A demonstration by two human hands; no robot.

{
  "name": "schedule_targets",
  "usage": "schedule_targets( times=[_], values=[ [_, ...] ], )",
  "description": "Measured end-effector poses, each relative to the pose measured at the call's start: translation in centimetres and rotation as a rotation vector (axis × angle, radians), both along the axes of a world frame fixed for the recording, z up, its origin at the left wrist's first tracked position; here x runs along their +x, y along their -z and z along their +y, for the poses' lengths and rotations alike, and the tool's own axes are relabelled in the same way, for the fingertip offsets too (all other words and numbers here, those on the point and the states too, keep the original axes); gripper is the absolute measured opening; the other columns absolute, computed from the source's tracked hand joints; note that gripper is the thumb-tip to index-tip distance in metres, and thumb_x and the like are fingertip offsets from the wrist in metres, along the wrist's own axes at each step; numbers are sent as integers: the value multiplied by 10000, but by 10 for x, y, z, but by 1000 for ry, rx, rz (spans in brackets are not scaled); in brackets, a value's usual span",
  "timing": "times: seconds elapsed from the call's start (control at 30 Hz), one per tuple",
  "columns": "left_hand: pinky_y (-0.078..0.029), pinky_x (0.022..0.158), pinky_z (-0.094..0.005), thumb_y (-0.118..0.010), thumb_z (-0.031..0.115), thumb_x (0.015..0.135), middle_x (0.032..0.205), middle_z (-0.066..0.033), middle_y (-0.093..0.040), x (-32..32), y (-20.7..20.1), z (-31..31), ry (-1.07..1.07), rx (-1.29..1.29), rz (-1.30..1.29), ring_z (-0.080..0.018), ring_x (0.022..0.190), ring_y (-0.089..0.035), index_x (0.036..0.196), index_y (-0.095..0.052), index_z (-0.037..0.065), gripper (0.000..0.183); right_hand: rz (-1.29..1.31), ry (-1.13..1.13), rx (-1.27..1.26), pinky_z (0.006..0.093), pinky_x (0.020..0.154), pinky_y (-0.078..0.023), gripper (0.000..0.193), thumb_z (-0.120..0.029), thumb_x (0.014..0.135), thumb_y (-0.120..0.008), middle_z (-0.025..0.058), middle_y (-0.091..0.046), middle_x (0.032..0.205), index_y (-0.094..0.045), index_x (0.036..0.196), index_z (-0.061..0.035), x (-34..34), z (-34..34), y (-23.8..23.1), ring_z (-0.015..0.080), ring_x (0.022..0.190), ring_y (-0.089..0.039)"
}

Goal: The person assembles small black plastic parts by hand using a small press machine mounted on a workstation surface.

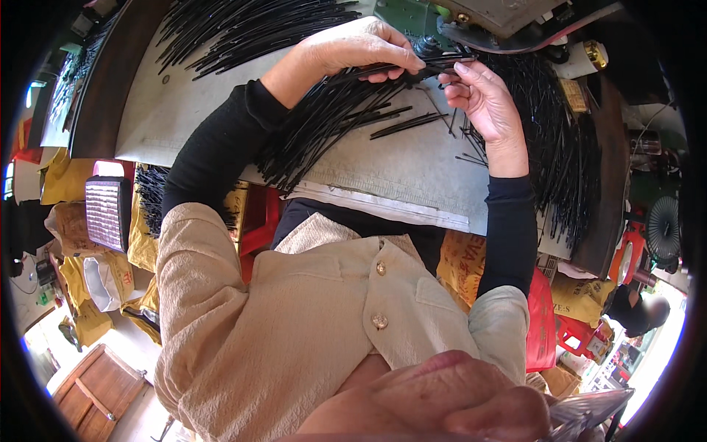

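Observation:
My left hand (364,50) is closed on some thin black strips near the far edge of the worktable, thumb and fingers pinched together. My right hand (482,99) faces it, thumb and fingertips pinched at the strips' other end, by the machine. Under my left hand and forearm lies a fanned pile of the same long black strips (309,132). A few loose strips (409,125) rest on the pale tabletop between my arms. To the right of my right hand, a thick bundle of strips (556,140) hangs down along the table.
A green machine (412,16) stands at the far edge, just beyond my hands. Another heap of strips (243,33) covers the far left of the pale worktable (169,118). Yellow sacks (143,228) are below on the left. A small fan (663,228) stands at the right.

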State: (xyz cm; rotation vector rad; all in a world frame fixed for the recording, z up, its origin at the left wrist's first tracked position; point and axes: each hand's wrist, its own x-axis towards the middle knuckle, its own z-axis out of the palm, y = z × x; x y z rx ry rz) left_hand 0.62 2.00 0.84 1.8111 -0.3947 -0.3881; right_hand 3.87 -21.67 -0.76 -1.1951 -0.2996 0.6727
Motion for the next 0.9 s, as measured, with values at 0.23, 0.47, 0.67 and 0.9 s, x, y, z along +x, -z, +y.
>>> schedule_targets(
  times=[0.23, 0.47, 0.67, 0.9],
  values=[
    [-362, 392, -187, -629, 307, 813, 562, -10, -537, 1, 2, 3, -41, 40, -69, -68, 436, -485, 832, -670, 8, 303, -32, 74, 3, 242, 601, -552, 205, -155, 879, -553, 167, -643, 898, -562, 999, 11, -3, 5, 2, 150, 694, -652],
    [-341, 373, -167, -557, 401, 873, 504, 4, -489, 12, 6, 16, -236, 137, -170, -50, 398, -468, 891, -656, 4, 410, -113, 251, 67, 260, 640, -551, 217, -134, 900, -528, 183, -634, 934, -548, 1052, 21, 4, 4, 2, 175, 715, -648],
    [-274, 381, -232, -577, 296, 870, 479, 11, -466, 19, 5, 9, -205, -156, 62, -68, 392, -397, 682, -575, 32, 324, -114, 305, 84, 265, 642, -554, 215, -125, 902, -522, 197, -630, 947, -542, 1055, 24, 5, 5, 3, 181, 725, -651],
    [-264, 385, -234, -582, 278, 865, 483, 18, -435, 15, -2, 6, -217, -166, 91, -64, 391, -372, 698, -581, 25, 304, -109, 285, 87, 267, 642, -556, 210, -113, 901, -517, 200, -629, 946, -541, 1058, 24, 8, 2, 4, 184, 723, -651]
  ],
)
